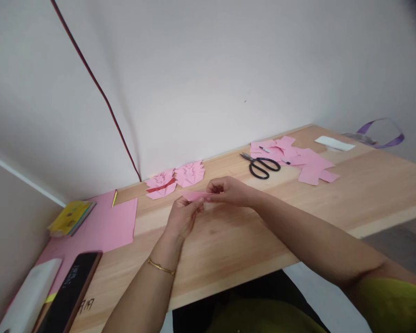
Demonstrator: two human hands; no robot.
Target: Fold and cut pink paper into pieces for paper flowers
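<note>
Gap between right hand [230, 191] and scissors [253, 160]

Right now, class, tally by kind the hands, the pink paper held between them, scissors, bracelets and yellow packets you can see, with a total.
Left hand and right hand: 2
Held pink paper: 1
Scissors: 1
Bracelet: 1
Yellow packet: 1
Total: 6

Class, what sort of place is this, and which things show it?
Probably a papercraft workspace: the left hand and right hand hold a pink paper piece at a wooden table, where black-handled scissors lie near pink paper scraps.
</note>
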